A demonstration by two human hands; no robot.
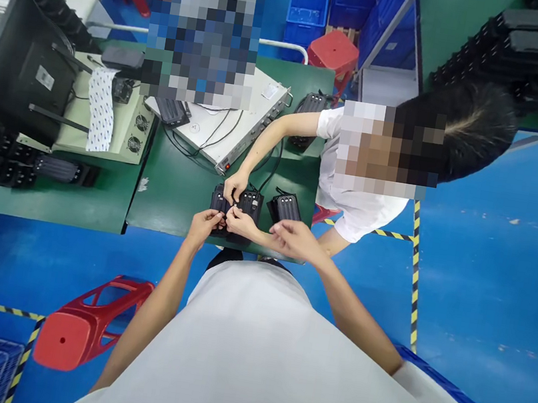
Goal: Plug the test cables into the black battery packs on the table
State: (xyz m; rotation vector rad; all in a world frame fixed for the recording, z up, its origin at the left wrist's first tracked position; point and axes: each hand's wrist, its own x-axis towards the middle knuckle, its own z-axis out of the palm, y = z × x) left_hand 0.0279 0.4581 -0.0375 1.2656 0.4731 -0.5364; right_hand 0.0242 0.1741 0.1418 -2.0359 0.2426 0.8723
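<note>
Black device (219,201) extends lengthwise from left fingers (216,218).

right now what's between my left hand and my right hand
The head view shows a co-worker's hands over a black device, between your left hand and right hand.

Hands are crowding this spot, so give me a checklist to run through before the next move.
1. Left grip at the left black device: ok.
2. Left grip holding something: cannot tell.
3. Co-worker's hands away from the devices: not ok, both are at them.
4. Right grip apart from the co-worker's forearm: cannot tell, they overlap in view.
5. Right black device on the green table: ok.
</note>
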